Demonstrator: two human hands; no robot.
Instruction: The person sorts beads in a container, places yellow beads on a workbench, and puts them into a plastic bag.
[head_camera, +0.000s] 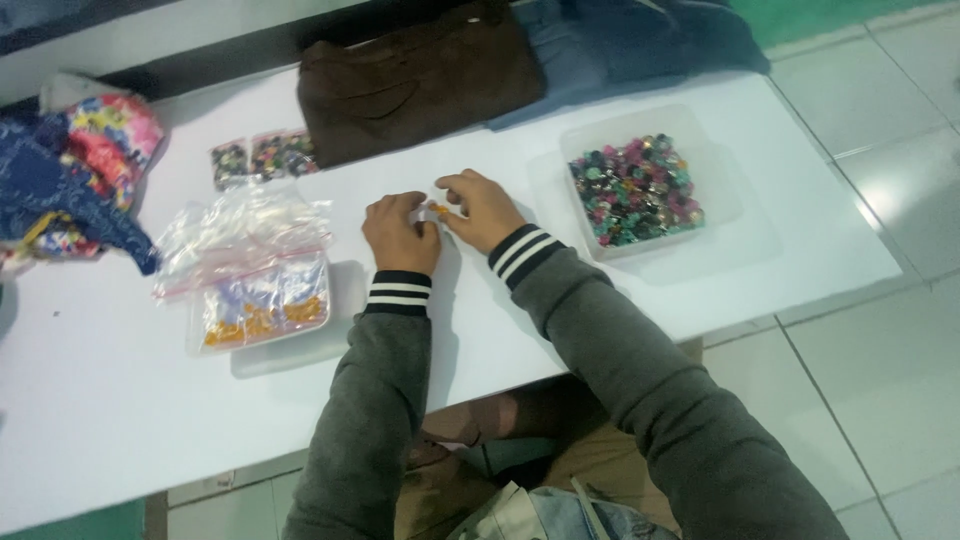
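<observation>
Between the two hands, near the middle of the white tabletop (700, 280), sits a small orange piece (439, 211). The left hand (400, 232) and the right hand (487, 208) meet over it, each grip pinched narrow with fingertips closed on the piece from either side (it is too small to tell what kind of thing it is). Both arms wear grey sleeves with black-and-white striped cuffs.

Just left of the left hand stands a clear shallow tub (340, 300) holding small zip bags (245, 245), some crumpled on top, some lying flat with more orange bits showing through. Beyond that tub, near the far edge, three small filled packets (263, 156) lie in a row, dark and many-coloured inside. Right of the right hand, a little apart, a second clear tub (720, 190) is full of small pieces in pink, green and black (635, 190).

Along the far edge lie a folded brown cloth (420, 80) and a blue one (630, 40) beside it. A heap of bright patterned fabric (70, 170) rests at the left end.
</observation>
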